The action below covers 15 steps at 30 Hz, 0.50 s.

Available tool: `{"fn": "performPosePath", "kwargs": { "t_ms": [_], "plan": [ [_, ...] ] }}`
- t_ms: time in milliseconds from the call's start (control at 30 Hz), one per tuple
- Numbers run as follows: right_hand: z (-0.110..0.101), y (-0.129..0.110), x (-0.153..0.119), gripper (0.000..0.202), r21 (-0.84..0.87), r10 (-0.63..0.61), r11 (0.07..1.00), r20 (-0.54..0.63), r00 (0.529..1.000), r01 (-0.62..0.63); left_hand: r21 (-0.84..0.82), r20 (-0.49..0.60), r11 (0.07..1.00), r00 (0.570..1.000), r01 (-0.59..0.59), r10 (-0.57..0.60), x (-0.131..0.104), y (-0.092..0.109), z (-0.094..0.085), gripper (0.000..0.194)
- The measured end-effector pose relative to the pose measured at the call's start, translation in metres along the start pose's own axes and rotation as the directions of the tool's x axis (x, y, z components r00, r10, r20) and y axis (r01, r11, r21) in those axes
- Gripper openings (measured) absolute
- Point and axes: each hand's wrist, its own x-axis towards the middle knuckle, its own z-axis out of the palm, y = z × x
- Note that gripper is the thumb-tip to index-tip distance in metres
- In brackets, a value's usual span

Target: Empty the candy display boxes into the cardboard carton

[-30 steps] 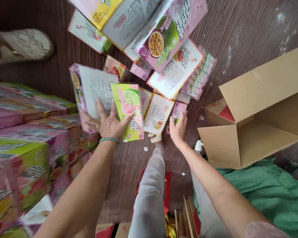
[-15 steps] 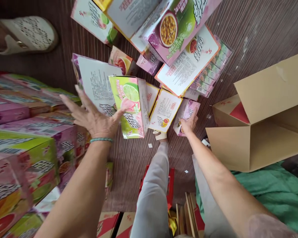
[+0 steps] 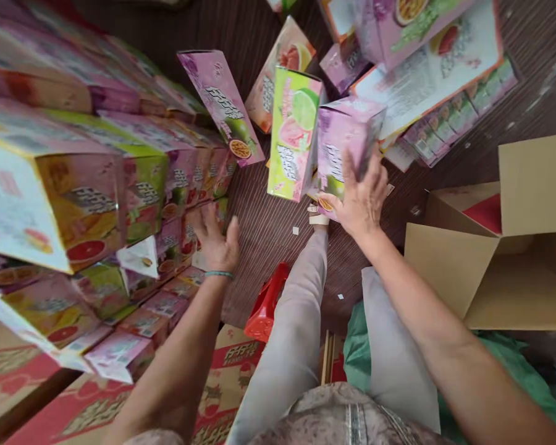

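My right hand [image 3: 362, 196] grips a purple passion-fruit carton [image 3: 336, 139], its fingers across the printed side. That carton is right against a green-and-pink lime-and-guava carton [image 3: 291, 133]. My left hand [image 3: 217, 244] is empty, its fingers apart, beside the stacked cartons [image 3: 141, 213] on the left. Another purple carton [image 3: 222, 108] stands tilted farther left, and an orange-pink grapefruit carton [image 3: 271, 74] lies behind the green one.
An opened cardboard box [image 3: 449, 266] sits on the right of the dark floor [image 3: 259, 247]. More cartons [image 3: 417, 93] are heaped at the upper right. A red plastic object [image 3: 266, 306] lies near my leg, and green cloth or sheeting [image 3: 514, 371] lies at the lower right.
My left hand has left the green carton and moved down toward the stacked cartons. My right hand has brought the purple carton up beside the green one. The view has shifted left.
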Motion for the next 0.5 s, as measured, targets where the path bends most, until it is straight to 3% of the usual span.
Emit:
{"fn": "performPosePath", "kwargs": {
  "t_ms": [67, 100, 167, 267, 367, 500],
  "plan": [
    [0.021, 0.004, 0.028, 0.093, -0.053, -0.124, 0.99, 0.108, 0.986, 0.13, 0.085, 0.122, 0.983, 0.978, 0.161, -0.171, -0.054, -0.031, 0.021, 0.086],
    [0.028, 0.006, 0.035, 0.094, -0.085, -0.169, 0.98, 0.136, 0.976, 0.181, 0.152, 0.2, 0.96, 0.944, 0.234, -0.261, -0.081, -0.046, 0.034, 0.082],
    [0.029, 0.013, 0.038, 0.097, -0.153, -0.231, 0.955, 0.151, 0.961, 0.253, 0.272, 0.347, 0.902, 0.84, 0.335, -0.417, -0.13, -0.071, 0.059, 0.073],
    [0.01, 0.023, 0.016, 0.1, -0.248, -0.286, 0.916, 0.143, 0.947, 0.314, 0.323, 0.463, 0.844, 0.706, 0.428, -0.535, -0.185, -0.103, 0.09, 0.065],
    [-0.016, 0.034, -0.027, 0.102, -0.284, -0.361, 0.878, 0.134, 0.923, 0.384, 0.283, 0.466, 0.807, 0.661, 0.518, -0.588, -0.209, -0.135, 0.107, 0.072],
    [-0.039, 0.054, -0.088, 0.093, -0.3, -0.39, 0.842, 0.237, 0.89, 0.449, 0.224, 0.422, 0.719, 0.599, 0.658, -0.68, -0.203, -0.172, 0.119, 0.081]
  ]
}}
